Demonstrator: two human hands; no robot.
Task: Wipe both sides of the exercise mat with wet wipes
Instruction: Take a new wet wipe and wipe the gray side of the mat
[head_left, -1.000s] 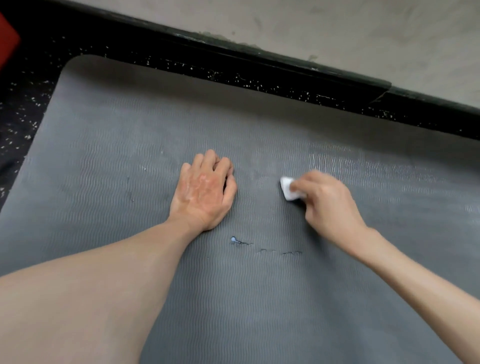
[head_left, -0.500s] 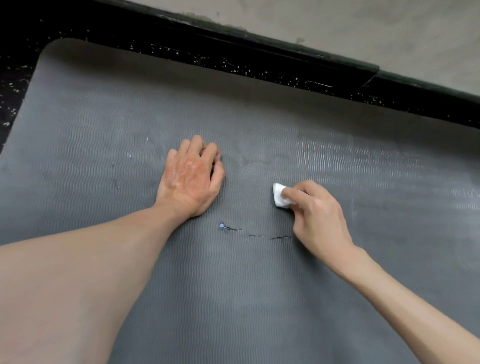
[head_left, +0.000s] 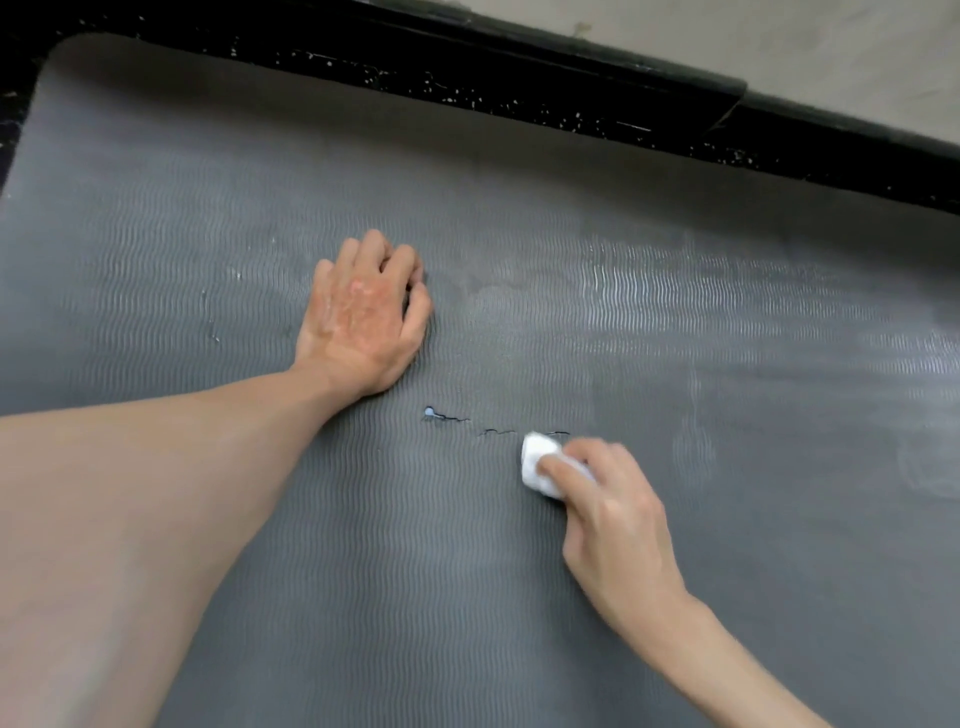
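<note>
A grey ribbed exercise mat (head_left: 467, 597) fills most of the view, lying flat on the floor. My left hand (head_left: 363, 317) rests palm down on it near the middle, holding nothing, with its fingertips bent onto the mat. My right hand (head_left: 608, 509) grips a small folded white wet wipe (head_left: 535, 465) and presses it on the mat, just below a short tear (head_left: 452, 417) in the surface. Wet, shiny streaks (head_left: 675, 291) cover the mat's right part.
Black speckled flooring (head_left: 467, 88) borders the mat's far edge and left corner. Beyond it runs a dark raised ledge (head_left: 649, 67), then pale concrete floor (head_left: 805, 36) at the top right.
My right hand has drawn the wipe toward me, from above the tear to just below it. My left hand has stayed planted on the mat.
</note>
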